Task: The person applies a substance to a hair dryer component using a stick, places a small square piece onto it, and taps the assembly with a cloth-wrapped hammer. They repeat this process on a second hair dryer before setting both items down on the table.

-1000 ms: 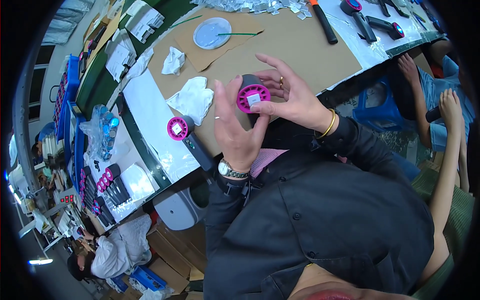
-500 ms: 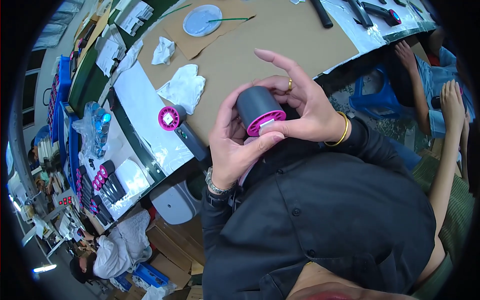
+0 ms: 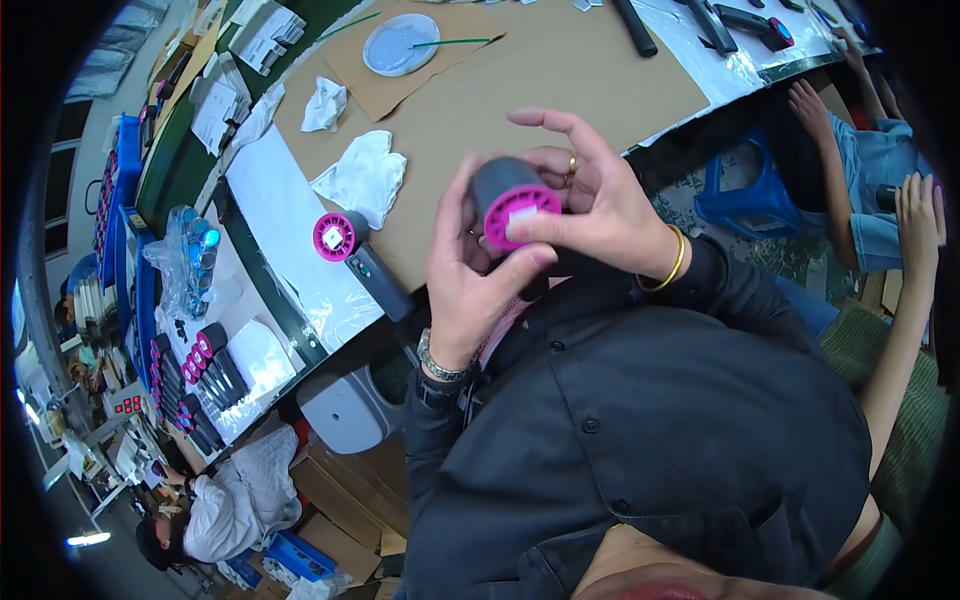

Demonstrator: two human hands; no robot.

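Between my two hands is a dark grey hair dryer, its pink slotted end turned toward me; any handle is hidden. My left hand wraps round its left side, thumb below the pink rim. My right hand grips the other side, with its thumb on a small white sticker at the middle of the pink face and its index finger raised off the body. Left of my hands, another grey hair dryer lies at the table edge, with a white square on its pink end.
White cloths and a white round lid with a green stick lie on the brown board. More dryers stand at left; others lie at far right. Co-workers sit on both sides, near a blue stool.
The dryer has tilted up in my hands, so its pink end faces me more fully. My right thumb has shifted slightly up and left, onto the sticker.
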